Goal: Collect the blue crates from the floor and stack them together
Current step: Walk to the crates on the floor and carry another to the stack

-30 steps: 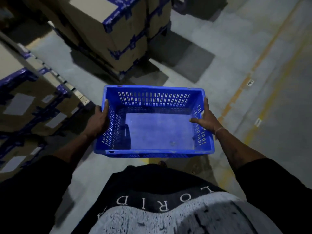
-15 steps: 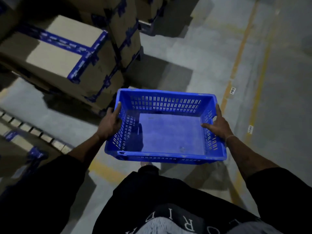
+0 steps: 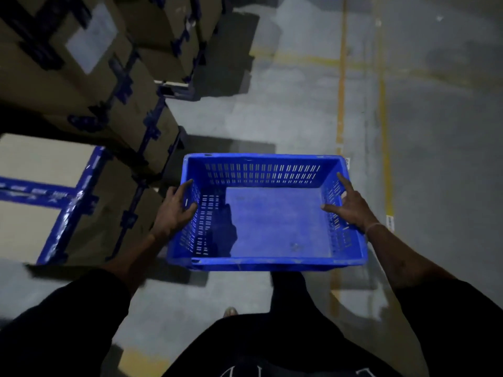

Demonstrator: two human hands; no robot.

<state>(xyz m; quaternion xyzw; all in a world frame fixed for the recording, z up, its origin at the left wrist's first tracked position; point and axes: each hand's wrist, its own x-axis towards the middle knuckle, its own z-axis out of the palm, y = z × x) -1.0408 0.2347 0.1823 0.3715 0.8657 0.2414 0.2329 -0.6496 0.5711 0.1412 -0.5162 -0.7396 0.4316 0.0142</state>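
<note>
from the head view, the blue crate (image 3: pixel 272 213) is held off the floor in front of the person's body, open side up and empty, its long axis running left to right across the chest, so each short end wall falls to one hand. the left hand (image 3: pixel 174 210) grips the left end wall, its fingers hooked over the rim and down onto the slotted inner face, the palm against the outside. the right hand (image 3: pixel 351 205) holds the right end wall the same way, but its fingers are spread wider, one lying along the rim toward the far corner and another pointing inward over the crate's floor. both hands sit about midway along their walls, neither nearer the body than the other, so the load looks balanced. stacked cardboard boxes (image 3: pixel 89 85) with blue tape stand close on the left, and the concrete floor (image 3: pixel 285 104) with its yellow lines (image 3: pixel 340 85) stretches ahead. a sliver of blue at the top edge may be another crate, but it is too cropped to tell; if so, the carry goes straight ahead.
</note>
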